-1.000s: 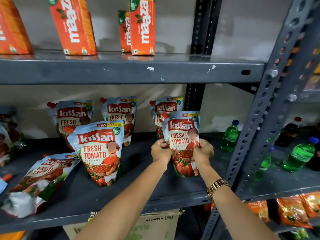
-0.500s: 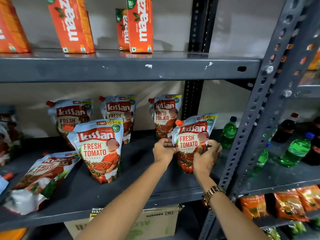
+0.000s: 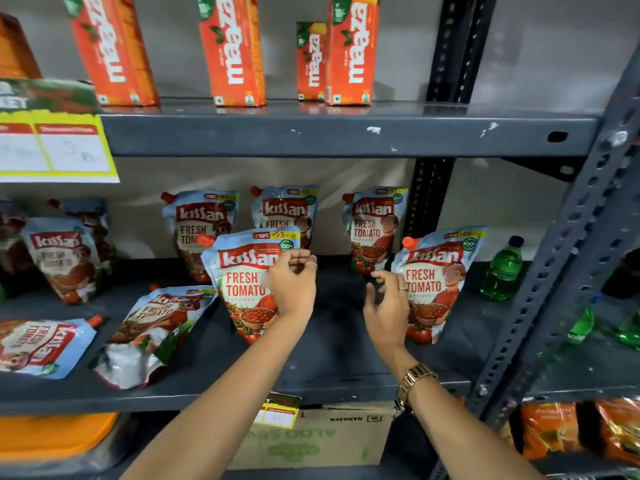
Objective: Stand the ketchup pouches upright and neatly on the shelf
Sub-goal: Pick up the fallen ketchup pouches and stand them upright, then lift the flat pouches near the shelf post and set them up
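Observation:
Several Kissan ketchup pouches sit on the dark grey shelf [image 3: 329, 358]. One pouch [image 3: 440, 285] stands upright at the right, just beyond my right hand [image 3: 388, 306], which is open and off it. My left hand [image 3: 294, 285] hovers open in front of another upright pouch [image 3: 242, 282], covering its right side. Three pouches [image 3: 374, 230] lean against the back wall. Two pouches lie flat at the left: one [image 3: 156, 327] beside the front upright pouch, one [image 3: 41, 344] at the edge.
Orange Maaza cartons [image 3: 232, 50] stand on the shelf above. A yellow price tag [image 3: 55, 147] hangs at upper left. Green bottles [image 3: 502, 271] stand right of the pouches, past the perforated upright post [image 3: 554, 271]. A cardboard box [image 3: 329, 434] sits below.
Both hands have let go of the right pouch, which now stands by itself. My left hand has moved left toward the middle front pouch. The camera has shifted left.

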The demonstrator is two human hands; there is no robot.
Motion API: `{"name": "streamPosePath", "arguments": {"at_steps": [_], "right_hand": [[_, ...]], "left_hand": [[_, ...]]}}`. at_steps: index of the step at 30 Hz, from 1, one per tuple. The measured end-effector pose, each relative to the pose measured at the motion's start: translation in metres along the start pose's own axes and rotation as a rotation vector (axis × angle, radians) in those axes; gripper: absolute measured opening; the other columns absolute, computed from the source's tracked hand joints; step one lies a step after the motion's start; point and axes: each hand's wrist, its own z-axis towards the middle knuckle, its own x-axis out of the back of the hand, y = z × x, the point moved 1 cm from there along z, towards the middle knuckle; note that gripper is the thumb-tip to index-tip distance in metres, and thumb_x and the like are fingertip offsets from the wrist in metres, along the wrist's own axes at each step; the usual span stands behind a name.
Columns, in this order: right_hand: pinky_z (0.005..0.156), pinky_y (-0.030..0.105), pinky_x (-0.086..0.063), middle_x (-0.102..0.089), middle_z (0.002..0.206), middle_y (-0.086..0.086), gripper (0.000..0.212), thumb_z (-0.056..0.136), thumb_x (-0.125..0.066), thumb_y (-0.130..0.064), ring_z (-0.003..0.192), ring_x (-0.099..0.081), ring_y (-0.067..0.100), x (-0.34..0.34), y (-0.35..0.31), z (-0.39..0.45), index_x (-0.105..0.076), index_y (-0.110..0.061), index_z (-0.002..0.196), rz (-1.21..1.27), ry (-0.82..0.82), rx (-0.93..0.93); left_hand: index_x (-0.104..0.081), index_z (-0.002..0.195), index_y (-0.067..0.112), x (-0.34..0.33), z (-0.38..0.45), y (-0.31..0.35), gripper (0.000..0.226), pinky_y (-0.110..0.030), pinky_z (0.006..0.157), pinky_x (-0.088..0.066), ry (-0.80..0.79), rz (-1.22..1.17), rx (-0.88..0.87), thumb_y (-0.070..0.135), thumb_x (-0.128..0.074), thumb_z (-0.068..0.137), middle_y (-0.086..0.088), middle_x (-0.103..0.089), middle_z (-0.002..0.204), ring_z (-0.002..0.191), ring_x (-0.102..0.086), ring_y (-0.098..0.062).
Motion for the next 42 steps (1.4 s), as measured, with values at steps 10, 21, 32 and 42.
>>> {"name": "streamPosePath", "arguments": {"at_steps": [10, 21, 32, 42], "right_hand": [[0.066, 0.016, -0.04, -0.062, 0.085, 0.01, 0.012, 0.083, -0.06, -0.008, 0.074, -0.053, 0.013, -0.072, -0.066, -0.035, -0.06, -0.006, 0.095, 0.115, -0.157, 0.098], [0.067, 0.029, -0.05, -0.07, 0.083, 0.011, 0.016, 0.083, -0.06, -0.017, 0.074, -0.065, 0.025, -0.14, -0.142, -0.083, -0.067, -0.005, 0.092, 0.131, -0.331, 0.244], [0.097, 0.045, -0.048, -0.061, 0.117, 0.018, 0.032, 0.086, -0.061, -0.029, 0.105, -0.058, 0.031, -0.209, -0.161, -0.112, -0.059, -0.005, 0.107, 0.158, -0.852, -0.707], [0.04, 0.016, -0.043, -0.057, 0.067, 0.004, 0.013, 0.08, -0.059, 0.007, 0.057, -0.051, 0.012, -0.216, -0.175, -0.113, -0.059, -0.002, 0.072, 0.486, -0.671, -1.088]], "left_hand": [[-0.066, 0.084, 0.0, 0.114, 0.041, -0.004, 0.01, -0.01, 0.06, -0.04, 0.301, 0.107, -0.135, -0.004, -0.063, 0.076, -0.007, -0.063, 0.078, 0.069, -0.057, -0.017], [-0.066, 0.089, 0.001, 0.219, 0.095, -0.056, 0.014, -0.025, 0.07, -0.043, 0.292, 0.24, 0.049, -0.004, -0.062, 0.076, -0.02, -0.069, 0.088, 0.075, -0.058, -0.021], [-0.056, 0.065, 0.006, 0.274, 0.119, -0.111, 0.016, -0.032, 0.073, -0.037, 0.061, 0.219, 0.571, -0.005, -0.057, 0.078, -0.009, -0.054, 0.076, 0.085, -0.049, -0.025], [-0.057, 0.099, -0.006, 0.293, 0.123, -0.115, 0.024, -0.035, 0.076, -0.046, -0.156, 0.023, 0.87, -0.006, -0.053, 0.075, -0.016, -0.062, 0.091, 0.086, -0.058, -0.032]]}}
